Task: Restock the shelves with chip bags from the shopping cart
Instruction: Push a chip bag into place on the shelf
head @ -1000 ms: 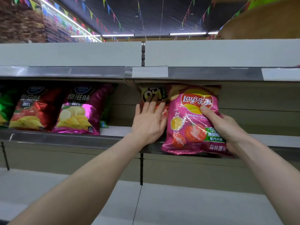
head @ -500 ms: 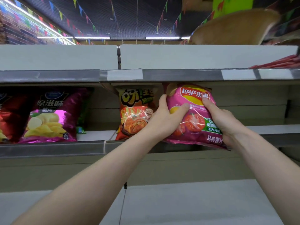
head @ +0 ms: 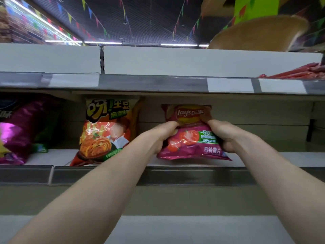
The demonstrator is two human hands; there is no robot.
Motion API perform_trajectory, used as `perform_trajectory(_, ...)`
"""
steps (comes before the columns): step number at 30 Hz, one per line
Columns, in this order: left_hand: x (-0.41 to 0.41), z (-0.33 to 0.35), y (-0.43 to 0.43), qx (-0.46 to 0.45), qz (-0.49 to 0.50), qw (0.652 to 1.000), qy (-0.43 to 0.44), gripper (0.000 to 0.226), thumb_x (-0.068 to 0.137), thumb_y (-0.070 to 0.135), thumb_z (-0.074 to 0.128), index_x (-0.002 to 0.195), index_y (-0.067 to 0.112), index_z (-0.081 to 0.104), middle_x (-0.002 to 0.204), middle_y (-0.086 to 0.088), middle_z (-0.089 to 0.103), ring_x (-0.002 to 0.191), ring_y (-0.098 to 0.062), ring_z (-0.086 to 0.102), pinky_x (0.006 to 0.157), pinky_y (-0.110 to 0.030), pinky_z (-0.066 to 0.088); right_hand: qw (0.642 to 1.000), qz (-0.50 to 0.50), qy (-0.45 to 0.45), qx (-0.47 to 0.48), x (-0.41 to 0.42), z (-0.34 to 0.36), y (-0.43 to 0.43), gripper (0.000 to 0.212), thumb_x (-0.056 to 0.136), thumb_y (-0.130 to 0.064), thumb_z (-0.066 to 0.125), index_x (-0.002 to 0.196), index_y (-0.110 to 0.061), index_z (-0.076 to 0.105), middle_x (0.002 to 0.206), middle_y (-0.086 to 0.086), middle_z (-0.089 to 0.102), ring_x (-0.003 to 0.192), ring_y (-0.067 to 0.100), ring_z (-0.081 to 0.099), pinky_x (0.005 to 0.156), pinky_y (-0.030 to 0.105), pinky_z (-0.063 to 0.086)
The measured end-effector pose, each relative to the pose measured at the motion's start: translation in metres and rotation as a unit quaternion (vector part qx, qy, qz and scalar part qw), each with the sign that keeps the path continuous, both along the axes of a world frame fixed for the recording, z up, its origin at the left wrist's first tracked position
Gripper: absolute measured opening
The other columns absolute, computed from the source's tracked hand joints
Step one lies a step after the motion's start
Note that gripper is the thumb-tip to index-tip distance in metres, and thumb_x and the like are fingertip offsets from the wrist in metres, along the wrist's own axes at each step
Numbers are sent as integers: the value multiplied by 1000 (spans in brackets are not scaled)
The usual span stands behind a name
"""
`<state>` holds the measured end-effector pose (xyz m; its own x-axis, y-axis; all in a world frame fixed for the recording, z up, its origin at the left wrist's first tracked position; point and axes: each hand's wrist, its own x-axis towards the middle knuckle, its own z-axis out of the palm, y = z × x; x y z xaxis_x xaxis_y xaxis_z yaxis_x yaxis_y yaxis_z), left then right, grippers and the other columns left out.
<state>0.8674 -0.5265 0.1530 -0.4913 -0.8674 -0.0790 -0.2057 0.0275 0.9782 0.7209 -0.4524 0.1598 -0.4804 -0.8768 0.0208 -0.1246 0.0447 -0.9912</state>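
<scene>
Pink foil, glossy and air-puffed: the bag (head: 189, 143) stood on the shelf (head: 263, 160), just beside an orange bag (head: 103, 132). The left hand (head: 163, 133) and right hand (head: 224, 136) each kept a pinching grip on its sides. It looked light, slippery and easily crushed, so the side seams seemed the safest hold.

1. pink chip bag (head: 190, 138): "Lay's乐事" on the red-and-yellow roundel at top; "-50" on the green panel, finer print below illegible; "马铃薯片" in white, lower right.
2. orange chip bag (head: 105, 131): "呀!土豆" across the top.
3. purple bag (head: 15, 131), far left: lettering too blurred to read.
</scene>
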Motion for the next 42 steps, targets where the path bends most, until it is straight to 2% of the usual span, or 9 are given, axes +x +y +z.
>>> perform_trajectory(6, -19, 5, -35, -46, 125, 984, 116, 35, 91, 57, 53, 106, 25, 58, 93, -7, 63, 81, -22, 60, 80, -32, 51, 997, 46, -40, -56, -2, -2, -51, 43, 85, -33, 72, 116, -6, 57, 99, 22, 71, 88, 37, 70, 85, 52, 55)
perform_trajectory(9, -35, 1, -62, -121, 148, 967, 170, 51, 91, 60, 50, 134, 32, 48, 120, -8, 63, 103, -24, 61, 89, -34, 51, 995, 66, -45, -51, -9, -3, -75, 55, 83, -47, 71, 123, -11, 57, 105, 16, 72, 94, 34, 70, 92, 51, 53)
perform_trajectory(11, -42, -7, -82, -150, 155, 958, 188, 51, 91, 63, 49, 133, 35, 47, 121, -6, 64, 102, -21, 64, 82, -32, 54, 992, 95, -58, -51, -12, -3, -88, 57, 83, -57, 65, 122, -17, 59, 107, 13, 72, 99, 32, 69, 96, 50, 51)
perform_trajectory(17, -53, -12, -122, -135, 230, 942, 204, 66, 86, 73, 42, 138, 33, 45, 124, 1, 57, 112, -22, 56, 100, -40, 46, 990, 97, -66, -80, -16, 5, -138, 97, 56, -81, 60, 131, -20, 56, 114, 11, 69, 104, 32, 65, 99, 48, 49)
perform_trajectory(19, -53, -21, -133, -127, 252, 937, 207, 72, 83, 76, 43, 139, 30, 46, 131, -2, 57, 117, -25, 55, 104, -46, 43, 991, 96, -57, -74, -11, 3, -142, 87, 67, -81, 57, 127, -17, 58, 113, 9, 69, 105, 30, 64, 99, 45, 48)
perform_trajectory(23, -50, -31, -147, -117, 264, 934, 210, 76, 85, 72, 44, 143, 24, 42, 138, -5, 52, 124, -28, 51, 108, -45, 39, 991, 122, -5, -44, -21, -6, -146, 71, 85, -73, 46, 133, -21, 53, 126, 7, 64, 114, 27, 59, 105, 45, 43)
perform_trajectory(32, -49, -32, -153, -104, 272, 929, 227, 81, 80, 75, 50, 142, 23, 43, 139, -6, 52, 126, -28, 50, 108, -48, 40, 991, 80, 99, -43, -30, -15, -140, 45, 92, -48, 57, 111, -8, 65, 111, 10, 70, 100, 24, 66, 96, 40, 51)
perform_trajectory(36, -50, -34, -155, -116, 276, 927, 227, 81, 81, 76, 48, 143, 23, 43, 136, -5, 53, 125, -29, 51, 106, -47, 41, 976, 20, 206, -73, -23, -16, -148, 40, 99, -40, 48, 89, -4, 64, 100, 12, 67, 81, 21, 65, 77, 31, 53)
perform_trajectory(42, -49, -26, -148, -266, 336, 883, 195, 60, 98, 56, 37, 148, 23, 33, 147, -3, 43, 134, -24, 41, 106, -28, 28, 895, -78, 424, -118, -19, -12, -142, 62, 93, -52, 53, 141, -16, 39, 132, 13, 46, 116, 34, 52, 97, 45, 46)
